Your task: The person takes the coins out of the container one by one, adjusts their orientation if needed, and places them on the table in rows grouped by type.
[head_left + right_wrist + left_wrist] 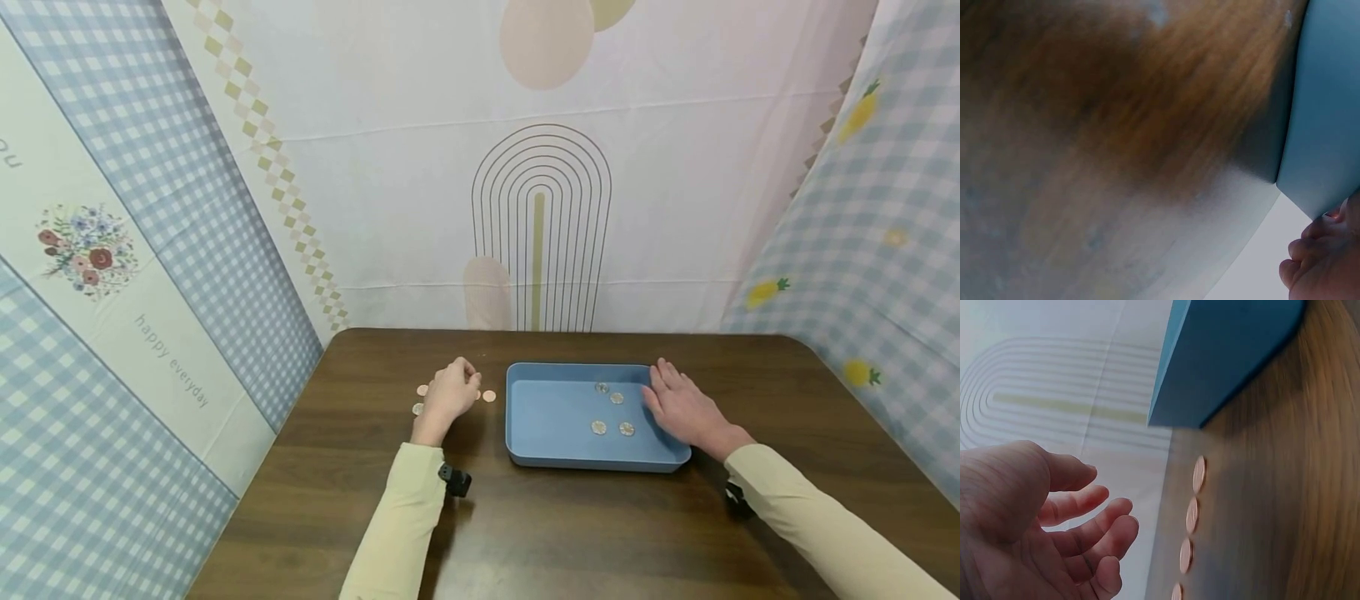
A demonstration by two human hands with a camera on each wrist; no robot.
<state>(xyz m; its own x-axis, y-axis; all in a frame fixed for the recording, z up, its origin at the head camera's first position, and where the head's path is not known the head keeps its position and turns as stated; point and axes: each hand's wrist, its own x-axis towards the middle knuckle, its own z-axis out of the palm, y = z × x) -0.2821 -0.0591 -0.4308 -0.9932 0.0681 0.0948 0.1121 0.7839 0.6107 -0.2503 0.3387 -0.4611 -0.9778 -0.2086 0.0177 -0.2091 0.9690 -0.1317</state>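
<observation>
A blue tray (555,412) stands on the table with several silver coins (617,398) lying in its right half. My right hand (684,408) rests over the tray's right rim, fingers extended towards the far corner and thumb on the inner side. Left of the tray, my left hand (450,393) is raised over several coins on the table, partly covering them. In the left wrist view its fingers (1094,540) bend loosely with nothing between them. Beside that hand, copper coins (1192,515) run in a row towards the tray.
The dark wooden table (540,533) carries the tray and coins. Behind it hangs a white patterned cloth (390,208), with blue checked cloth on the left and right. Each wrist wears a small black camera (455,481).
</observation>
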